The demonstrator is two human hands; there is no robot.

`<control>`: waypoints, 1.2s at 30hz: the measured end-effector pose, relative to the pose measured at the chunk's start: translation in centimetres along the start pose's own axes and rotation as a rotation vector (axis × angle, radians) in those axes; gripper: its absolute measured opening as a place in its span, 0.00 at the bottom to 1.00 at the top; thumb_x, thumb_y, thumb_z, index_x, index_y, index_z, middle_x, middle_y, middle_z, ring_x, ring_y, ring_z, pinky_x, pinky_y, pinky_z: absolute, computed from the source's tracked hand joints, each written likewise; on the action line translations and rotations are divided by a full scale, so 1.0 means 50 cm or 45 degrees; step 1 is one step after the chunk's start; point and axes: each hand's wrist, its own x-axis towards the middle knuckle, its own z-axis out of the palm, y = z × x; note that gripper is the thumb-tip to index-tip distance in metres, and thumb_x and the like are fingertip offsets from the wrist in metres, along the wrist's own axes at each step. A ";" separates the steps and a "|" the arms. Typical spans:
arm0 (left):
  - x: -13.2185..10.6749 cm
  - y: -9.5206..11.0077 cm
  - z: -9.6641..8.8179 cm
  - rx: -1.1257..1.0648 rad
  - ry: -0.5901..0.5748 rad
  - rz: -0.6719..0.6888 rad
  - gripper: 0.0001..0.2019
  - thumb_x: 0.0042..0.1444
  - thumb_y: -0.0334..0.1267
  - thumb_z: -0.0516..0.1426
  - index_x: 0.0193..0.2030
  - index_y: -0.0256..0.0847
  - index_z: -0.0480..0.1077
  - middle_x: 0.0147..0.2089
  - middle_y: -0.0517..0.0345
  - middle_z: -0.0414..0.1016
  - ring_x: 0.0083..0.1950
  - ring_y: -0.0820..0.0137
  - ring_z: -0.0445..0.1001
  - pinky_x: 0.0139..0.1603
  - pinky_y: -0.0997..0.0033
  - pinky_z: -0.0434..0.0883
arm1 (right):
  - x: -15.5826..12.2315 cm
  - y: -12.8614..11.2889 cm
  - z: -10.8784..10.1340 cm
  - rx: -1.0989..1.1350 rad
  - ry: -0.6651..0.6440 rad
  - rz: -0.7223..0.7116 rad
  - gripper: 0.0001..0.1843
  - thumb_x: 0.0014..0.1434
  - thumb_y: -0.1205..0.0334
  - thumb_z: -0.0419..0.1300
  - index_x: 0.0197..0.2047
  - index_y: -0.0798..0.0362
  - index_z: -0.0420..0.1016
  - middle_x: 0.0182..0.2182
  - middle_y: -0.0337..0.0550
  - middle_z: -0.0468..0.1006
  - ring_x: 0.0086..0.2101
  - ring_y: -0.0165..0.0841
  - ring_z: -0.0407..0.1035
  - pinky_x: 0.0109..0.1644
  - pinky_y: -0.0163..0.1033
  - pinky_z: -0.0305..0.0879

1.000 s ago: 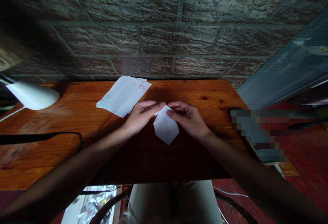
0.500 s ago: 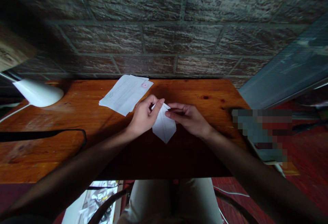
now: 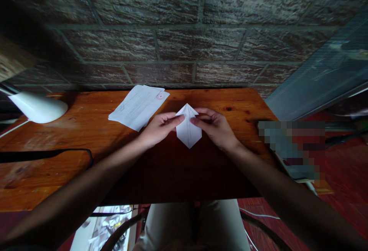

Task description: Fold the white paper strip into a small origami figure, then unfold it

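A small folded white paper [image 3: 189, 134], pointed at its top and bottom, is held up above the wooden desk, with a crease line down its middle. My left hand [image 3: 161, 127] pinches its left edge, thumb on the front face and fingers curled behind. On the opposite edge my right hand [image 3: 214, 127] grips the same way, thumb on the front. Both thumb tips lie close to the centre crease. Beyond my left hand lies a stack of printed sheets [image 3: 138, 107] with a red round stamp on the top one.
A white lamp base [image 3: 43, 107] stands at the desk's left, near a black strap [image 3: 57, 152]. The brick wall [image 3: 178, 44] borders the back of the wooden desk [image 3: 230, 103]. A blurred-out object [image 3: 290, 151] sits at the right edge. Below is a box of paper scraps [image 3: 109, 228].
My left hand has moved down from the paper's tip to its left edge, uncovering the pointed top. The paper now faces me more squarely, with both thumbs on its front.
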 end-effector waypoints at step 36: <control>-0.001 0.004 0.002 -0.110 0.215 0.057 0.18 0.51 0.53 0.65 0.39 0.39 0.79 0.36 0.57 0.80 0.35 0.70 0.75 0.37 0.72 0.73 | -0.020 -0.030 -0.005 -0.833 -0.222 -0.626 0.06 0.63 0.57 0.62 0.39 0.49 0.79 0.36 0.42 0.81 0.36 0.33 0.75 0.43 0.38 0.69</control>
